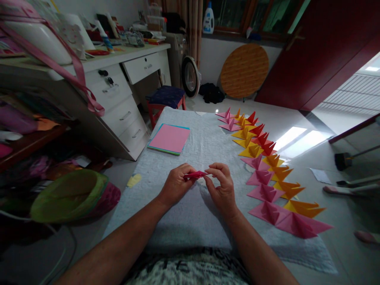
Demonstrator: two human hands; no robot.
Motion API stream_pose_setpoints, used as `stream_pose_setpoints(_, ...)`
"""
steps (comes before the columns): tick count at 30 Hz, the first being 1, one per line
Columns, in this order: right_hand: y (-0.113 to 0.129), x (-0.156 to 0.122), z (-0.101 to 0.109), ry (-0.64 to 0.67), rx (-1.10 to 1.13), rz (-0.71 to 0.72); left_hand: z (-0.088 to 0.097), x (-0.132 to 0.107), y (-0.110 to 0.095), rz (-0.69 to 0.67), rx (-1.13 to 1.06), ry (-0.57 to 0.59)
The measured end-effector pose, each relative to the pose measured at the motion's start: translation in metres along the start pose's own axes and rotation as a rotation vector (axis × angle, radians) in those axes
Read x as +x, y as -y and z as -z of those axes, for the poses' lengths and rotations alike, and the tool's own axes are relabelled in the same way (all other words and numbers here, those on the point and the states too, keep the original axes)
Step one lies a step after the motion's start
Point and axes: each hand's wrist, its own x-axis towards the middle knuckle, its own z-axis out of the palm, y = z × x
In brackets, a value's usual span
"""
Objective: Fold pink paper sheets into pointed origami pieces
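Observation:
Both of my hands pinch a small folded piece of pink-red paper just above a grey cloth-covered table. My left hand grips its left end with curled fingers. My right hand pinches the right end between thumb and fingertips. A stack of square coloured paper sheets, pink on top, lies on the table beyond my left hand. Along the table's right side runs a long row of folded paper pieces in pink, yellow, orange and red.
A white desk with drawers stands at the left, cluttered on top. A bin with a green bag sits on the floor at the left. A small stool stands beyond the table. A washing machine, a round wooden board and a red door are at the back.

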Motion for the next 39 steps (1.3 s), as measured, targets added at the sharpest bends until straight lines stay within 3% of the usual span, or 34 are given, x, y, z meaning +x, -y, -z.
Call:
stream_pose_setpoints(16,0.007,0.001,0.002,0.011,-0.026,0.077,-0.001,0.001,0.003,0.023,0.049,0.008)
stream_pose_setpoints(23,0.008,-0.001,0.003,0.047,-0.020,0.039,0.000,0.001,0.003,0.008,0.048,0.020)
stream_pose_setpoints(33,0.001,-0.001,0.000,0.126,-0.028,0.033,-0.001,-0.001,0.004,-0.082,0.123,0.069)
stream_pose_setpoints(39,-0.003,-0.001,0.000,0.081,0.060,-0.051,-0.004,-0.007,0.007,-0.151,0.081,-0.117)
